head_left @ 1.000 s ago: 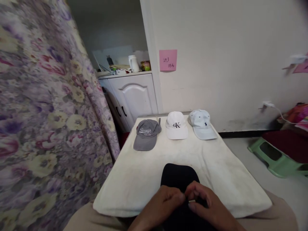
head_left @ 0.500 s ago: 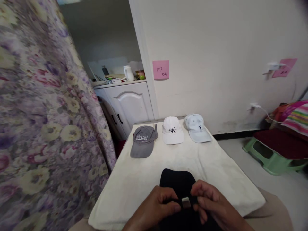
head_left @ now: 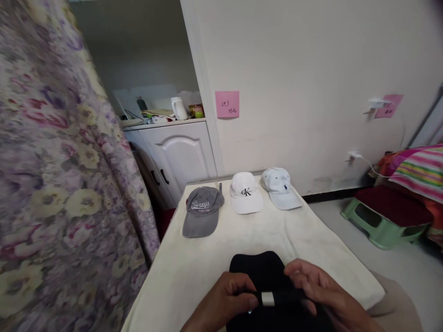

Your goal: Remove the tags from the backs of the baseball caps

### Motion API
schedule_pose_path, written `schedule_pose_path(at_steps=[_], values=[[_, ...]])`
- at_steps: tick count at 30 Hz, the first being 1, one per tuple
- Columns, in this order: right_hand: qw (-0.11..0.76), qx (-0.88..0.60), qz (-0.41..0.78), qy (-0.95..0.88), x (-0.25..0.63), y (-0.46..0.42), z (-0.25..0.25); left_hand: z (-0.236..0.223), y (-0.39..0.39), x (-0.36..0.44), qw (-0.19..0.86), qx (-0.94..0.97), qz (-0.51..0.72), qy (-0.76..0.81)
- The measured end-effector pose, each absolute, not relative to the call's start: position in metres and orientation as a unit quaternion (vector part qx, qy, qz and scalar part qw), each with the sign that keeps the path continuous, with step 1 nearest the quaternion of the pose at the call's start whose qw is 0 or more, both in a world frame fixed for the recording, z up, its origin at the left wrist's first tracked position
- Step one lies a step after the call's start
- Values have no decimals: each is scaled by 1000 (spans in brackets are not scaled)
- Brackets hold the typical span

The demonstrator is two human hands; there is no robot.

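Black cap [head_left: 258, 272], cut off by the lower edge, lies at the near end of the bench [head_left: 256, 235], its strap [head_left: 285, 296] seemingly pinched between the left hand's [head_left: 230, 297] bent fingers and thumb; the right hand's [head_left: 318, 288] curled fingers partly hide the other end, their grip unclear. Beyond stand three caps [head_left: 246, 196].

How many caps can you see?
4: a gray cap at the table's back left, a white cap beside it, a pale blue cap right of that, and a black cap in the hands, partly hidden.
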State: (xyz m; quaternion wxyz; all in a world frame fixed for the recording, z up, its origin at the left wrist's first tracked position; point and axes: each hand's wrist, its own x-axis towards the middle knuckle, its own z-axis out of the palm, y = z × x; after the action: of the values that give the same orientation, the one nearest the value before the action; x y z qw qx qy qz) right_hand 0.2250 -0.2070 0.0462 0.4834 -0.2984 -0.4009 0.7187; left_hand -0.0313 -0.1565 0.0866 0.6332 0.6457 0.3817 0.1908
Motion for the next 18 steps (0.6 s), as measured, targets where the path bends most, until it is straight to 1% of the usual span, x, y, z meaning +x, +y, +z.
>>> schedule_pose_path(at_steps=[3, 8, 10, 12, 16, 18], values=[[500, -306, 716, -380, 225, -204, 48, 83, -150, -34, 644, 644, 179, 372], [503, -344, 662, -436, 231, -199, 51, 90, -142, -39, 652, 649, 148, 362], [515, -363, 625, -461, 237, -199, 57, 103, -141, -40, 612, 675, 116, 396], [532, -379, 580, -487, 243, -199, 66, 121, -140, -39, 528, 711, 113, 451], [559, -417, 472, -539, 249, -195, 77, 157, -133, -42, 504, 714, 136, 467], [553, -430, 457, -549, 248, -192, 78, 165, -127, -44, 480, 737, 120, 460]])
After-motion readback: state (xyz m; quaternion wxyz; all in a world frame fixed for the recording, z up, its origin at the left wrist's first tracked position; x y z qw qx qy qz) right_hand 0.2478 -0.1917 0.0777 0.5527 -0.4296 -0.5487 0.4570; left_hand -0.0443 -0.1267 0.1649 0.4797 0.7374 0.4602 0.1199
